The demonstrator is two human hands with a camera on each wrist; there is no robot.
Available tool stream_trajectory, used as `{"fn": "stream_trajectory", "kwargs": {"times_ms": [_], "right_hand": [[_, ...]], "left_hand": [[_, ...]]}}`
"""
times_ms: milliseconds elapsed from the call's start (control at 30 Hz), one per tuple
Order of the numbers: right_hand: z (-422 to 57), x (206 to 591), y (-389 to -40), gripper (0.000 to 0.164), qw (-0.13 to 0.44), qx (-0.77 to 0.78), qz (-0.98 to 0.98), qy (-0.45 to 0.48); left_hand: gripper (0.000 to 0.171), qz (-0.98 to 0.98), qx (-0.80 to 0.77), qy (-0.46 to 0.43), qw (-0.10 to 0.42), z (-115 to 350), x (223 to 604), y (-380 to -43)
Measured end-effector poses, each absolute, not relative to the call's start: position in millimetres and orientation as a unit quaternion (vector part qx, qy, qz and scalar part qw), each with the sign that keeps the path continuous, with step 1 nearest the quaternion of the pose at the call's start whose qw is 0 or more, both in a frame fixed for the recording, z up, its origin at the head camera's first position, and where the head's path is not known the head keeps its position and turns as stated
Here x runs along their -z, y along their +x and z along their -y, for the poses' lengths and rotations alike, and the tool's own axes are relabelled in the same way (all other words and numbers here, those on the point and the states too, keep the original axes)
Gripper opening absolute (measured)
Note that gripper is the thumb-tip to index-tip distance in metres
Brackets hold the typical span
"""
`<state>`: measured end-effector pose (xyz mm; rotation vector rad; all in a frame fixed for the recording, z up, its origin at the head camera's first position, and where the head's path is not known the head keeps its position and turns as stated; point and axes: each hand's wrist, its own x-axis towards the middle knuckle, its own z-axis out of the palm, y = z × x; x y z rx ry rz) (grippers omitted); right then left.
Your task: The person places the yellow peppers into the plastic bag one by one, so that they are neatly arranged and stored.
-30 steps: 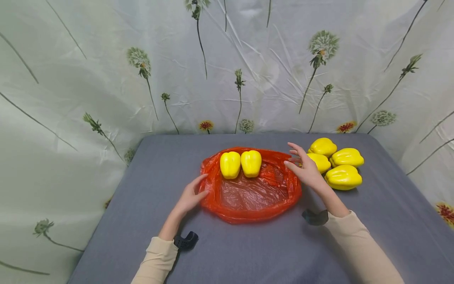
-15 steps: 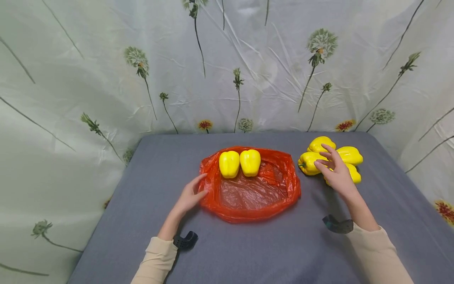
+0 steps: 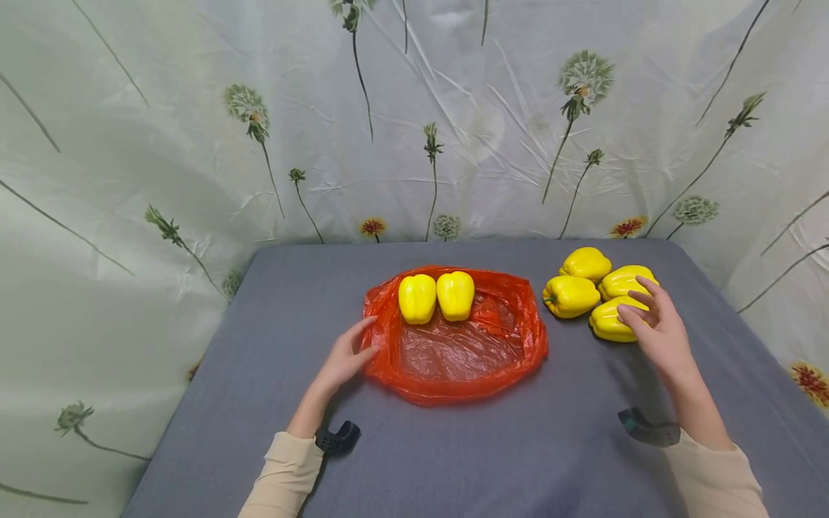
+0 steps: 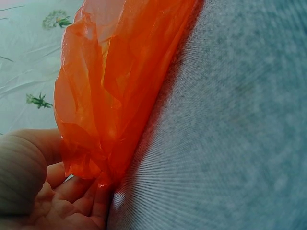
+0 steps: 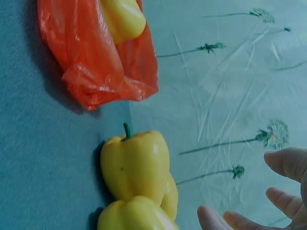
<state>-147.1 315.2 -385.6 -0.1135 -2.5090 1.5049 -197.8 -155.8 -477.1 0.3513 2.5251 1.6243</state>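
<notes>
A red plastic bag (image 3: 461, 360) lies spread with its mouth up, two yellow bell peppers side by side at its back left; one is the left bell pepper (image 3: 417, 299), the other the right bell pepper (image 3: 456, 296). Against the bag's left side rests my left hand (image 3: 342, 361), thumb and fingers apart; the left wrist view has the bag's crumpled edge (image 4: 93, 143) between them. My right hand (image 3: 667, 334) hovers with fingers spread beside the front bell pepper (image 3: 611, 320) of a group at the right. It holds nothing, and its fingertips partly cover that pepper.
Several bell peppers make up the group, including a near-left pepper (image 3: 570, 297), a back pepper (image 3: 586, 264) and a right pepper (image 3: 624, 280). A grey cloth (image 3: 466, 460) covers the table. Behind it hangs a flower-printed curtain (image 3: 505, 165).
My right hand has moved right, from the bag's right edge across the peppers to the group's front right side. My left hand stays at the bag.
</notes>
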Motion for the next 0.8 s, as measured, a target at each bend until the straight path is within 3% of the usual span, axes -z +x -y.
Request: {"fn": "stream_trajectory", "kwargs": {"times_ms": [167, 500, 800], "right_hand": [[-333, 403, -147, 0.065, 0.112, -0.501, 0.855, -0.073], [-402, 487, -172, 0.064, 0.159, -0.490, 0.841, -0.168], [-396, 478, -157, 0.081, 0.073, -0.464, 0.858, -0.210]], "left_hand": [[0.056, -0.833, -0.538, 0.113, 0.060, 156, 476, -196], [0.056, -0.836, -0.534, 0.114, 0.060, 157, 477, -197], [0.055, -0.836, -0.533, 0.116, 0.059, 157, 477, -196]]}}
